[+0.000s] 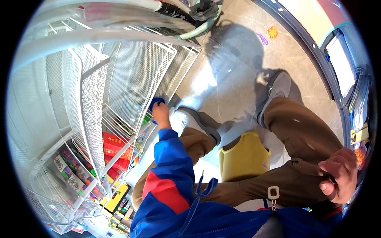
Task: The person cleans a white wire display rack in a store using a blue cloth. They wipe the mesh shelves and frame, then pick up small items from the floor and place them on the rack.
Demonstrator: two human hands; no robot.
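My left hand [161,113] grips a dark blue item [156,102], perhaps cloth, at the lower edge of a white wire mesh display rack [162,80]. Most of the item is hidden by my fingers and the rack. Just below the hand, something green [146,120] shows through the wires. Over my right thigh, my right hand [340,175] is raised with its fingers loosely curled and apart; nothing is visible in it. A yellow plastic stool [245,160] stands between my legs.
Red packets with gold writing [116,148] and colourful packaged goods [76,171] fill lower baskets. An orange flower-shaped piece [272,32] and a purple piece [262,39] lie on the concrete floor [238,98]. A dark-framed display [315,59] borders the right side.
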